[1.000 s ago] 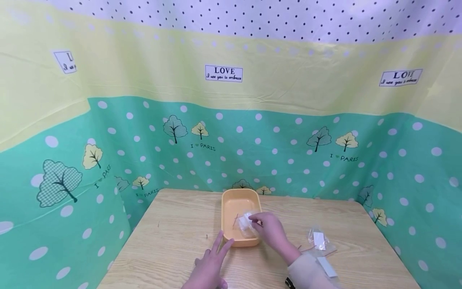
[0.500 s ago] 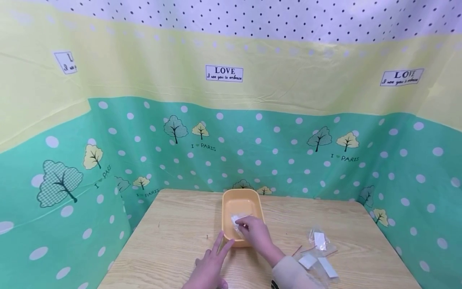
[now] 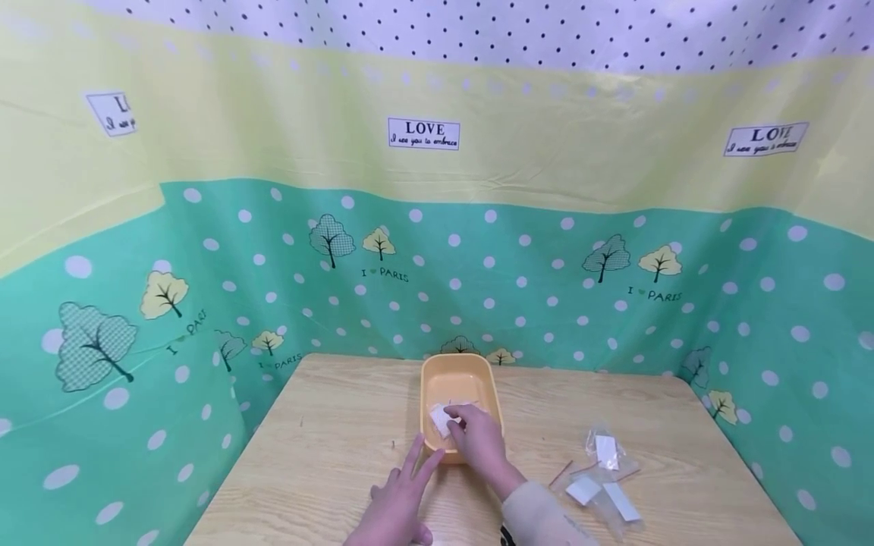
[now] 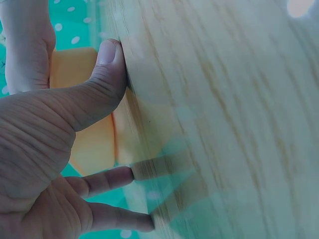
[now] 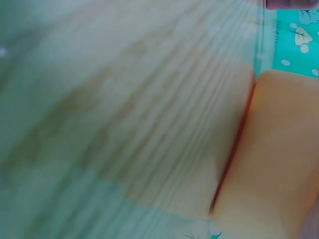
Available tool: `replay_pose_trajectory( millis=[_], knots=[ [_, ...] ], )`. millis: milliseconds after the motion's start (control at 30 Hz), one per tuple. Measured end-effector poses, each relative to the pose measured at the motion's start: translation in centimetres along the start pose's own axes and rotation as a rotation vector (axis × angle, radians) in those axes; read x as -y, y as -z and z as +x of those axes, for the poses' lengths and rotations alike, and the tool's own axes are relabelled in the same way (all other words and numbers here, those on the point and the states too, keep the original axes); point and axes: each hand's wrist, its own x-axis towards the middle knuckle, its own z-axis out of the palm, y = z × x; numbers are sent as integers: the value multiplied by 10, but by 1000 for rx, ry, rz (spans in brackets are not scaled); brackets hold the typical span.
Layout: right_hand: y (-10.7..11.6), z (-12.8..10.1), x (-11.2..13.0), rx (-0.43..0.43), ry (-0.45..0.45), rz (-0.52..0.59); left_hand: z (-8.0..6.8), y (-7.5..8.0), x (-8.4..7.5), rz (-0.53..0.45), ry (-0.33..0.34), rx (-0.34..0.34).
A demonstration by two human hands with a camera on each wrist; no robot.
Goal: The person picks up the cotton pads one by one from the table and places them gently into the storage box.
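Note:
In the head view an orange plastic tray stands near the table's far edge. Over its near half, my right hand pinches a small clear plastic bag with a white piece in it, down inside the tray. The fingers cover part of this bag. My left hand lies with fingers spread, two fingertips right at the tray's near left corner. In the left wrist view the left hand has its thumb and fingers extended at the tabletop, the tray behind. The right wrist view shows mostly the tray's outer wall.
Several clear zip bags with white pieces and red seal strips lie in a loose pile on the wooden table, to the right. A patterned green and yellow cloth encloses the table at the back and sides.
My right hand has moved left and deeper over the tray with the clear bag, which was nearer the tray's right side before. The left hand stays in place.

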Motion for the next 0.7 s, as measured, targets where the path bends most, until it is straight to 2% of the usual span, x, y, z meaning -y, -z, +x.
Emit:
replay_pose_trajectory(
  millis=[267,700],
  knots=[
    [-1,-2,-3,-13,32,-40,-2,-2,1,29,-32,-44],
    [-1,-4,-1,14,-1,-72,-1,-3,1,41,-27,-44]
  ],
)
